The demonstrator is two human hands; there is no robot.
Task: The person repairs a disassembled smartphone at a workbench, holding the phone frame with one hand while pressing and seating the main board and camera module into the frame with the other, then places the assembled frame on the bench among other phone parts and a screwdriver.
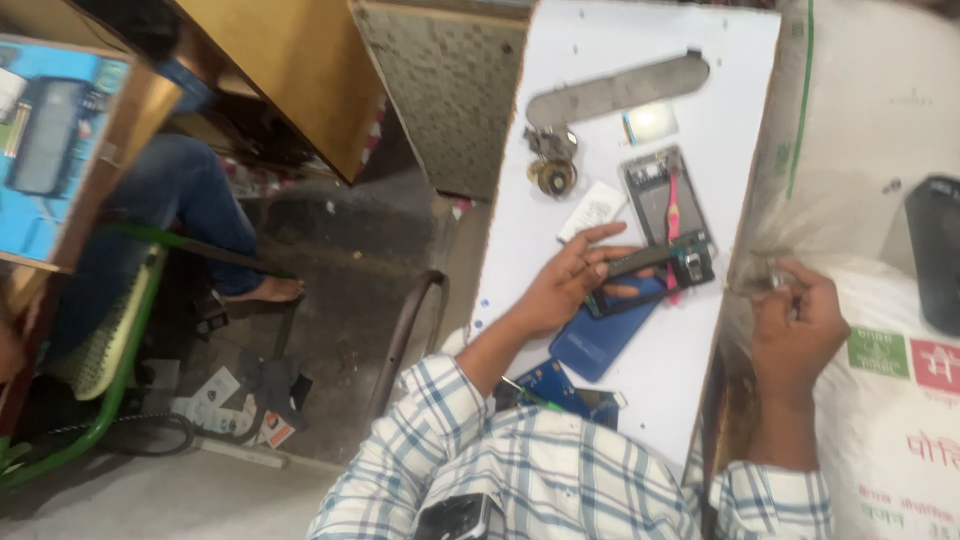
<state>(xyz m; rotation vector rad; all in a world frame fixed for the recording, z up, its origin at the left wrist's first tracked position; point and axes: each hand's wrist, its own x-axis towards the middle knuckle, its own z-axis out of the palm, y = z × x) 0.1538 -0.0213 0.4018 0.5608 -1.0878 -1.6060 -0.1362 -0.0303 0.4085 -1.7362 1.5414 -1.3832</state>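
A white board (700,350) is laid across the workspace, with a woven sack (880,200) bulging just beside its right edge. The left hand (570,285) is laid on the board, fingers spread forward and closed over a dark strip (640,262), seemingly a phone part, which is pinned between fingertips and thumb. The strip's long axis runs roughly crosswise, pointing toward the opened phone (668,215), whose own long axis lies along the board, away from the body. The strip's far end is touching or just beside that phone's lower end; exact contact cannot be told. A red tool (673,225) is lying lengthwise on the opened phone. Under the left hand, nearer the body, a blue back cover (600,340) is seen, tilted. The right hand (800,320) is held off the board, at the sack's edge, fingers pinched together on something small (775,285); what it is cannot be made out. The left hand is thus the nearer to the phone, which lies ahead and slightly right of it; the right hand is well apart, across the board's edge. Farther up the board, a metal bracket (615,88), a round brass part (553,177), a white card (592,208) and a small pale square (650,122) are noted. A seated person's leg (190,200) is seen at left, beside a green chair (110,370).
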